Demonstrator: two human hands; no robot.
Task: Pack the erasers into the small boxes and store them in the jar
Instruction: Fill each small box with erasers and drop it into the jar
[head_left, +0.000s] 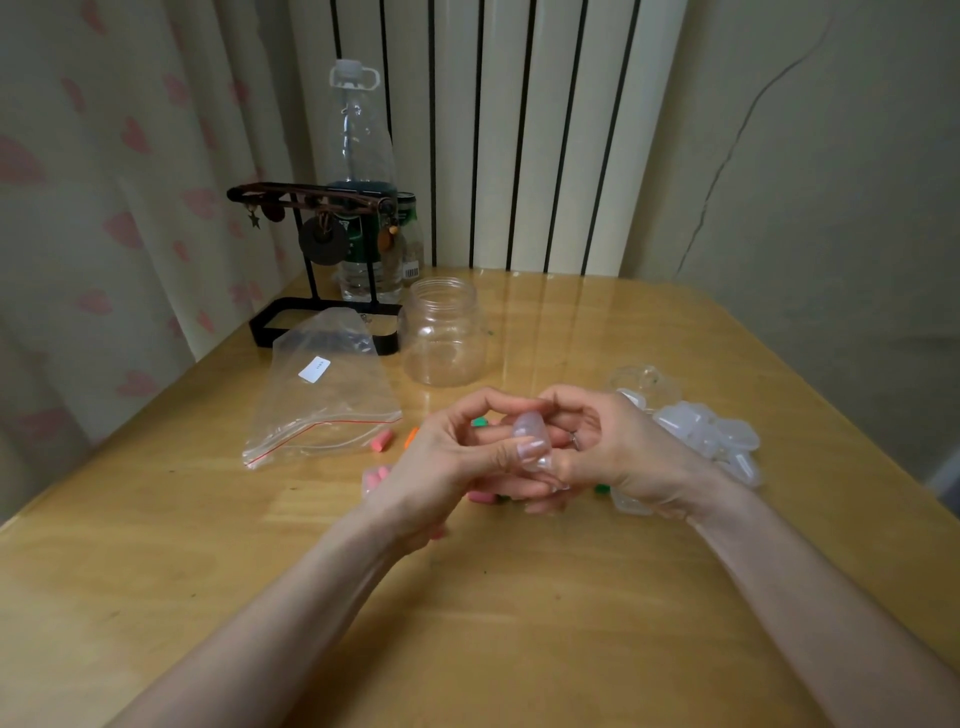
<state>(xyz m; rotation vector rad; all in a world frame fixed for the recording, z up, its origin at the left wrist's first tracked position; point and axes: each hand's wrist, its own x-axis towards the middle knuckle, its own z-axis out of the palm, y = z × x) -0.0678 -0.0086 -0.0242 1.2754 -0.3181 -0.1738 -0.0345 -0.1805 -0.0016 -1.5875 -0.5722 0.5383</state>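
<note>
My left hand (447, 457) and my right hand (613, 452) meet above the table's middle, and both pinch one small clear box (527, 434) between their fingertips. Whether the box holds an eraser I cannot tell. Loose erasers lie around and under my hands: a pink eraser (381, 441), an orange eraser (411, 436), a green eraser (480, 422) and a pink pair (376, 478). A pile of small clear boxes (711, 436) sits just right of my right hand. The open clear jar (443, 332) stands upright behind my hands.
A clear zip bag (322, 395) lies flat to the left of the jar. At the back left are a black jewellery stand (322, 260) and a tall plastic bottle (361, 171). A round clear lid (641, 382) lies behind the box pile. The wooden table (467, 597) ends at the right.
</note>
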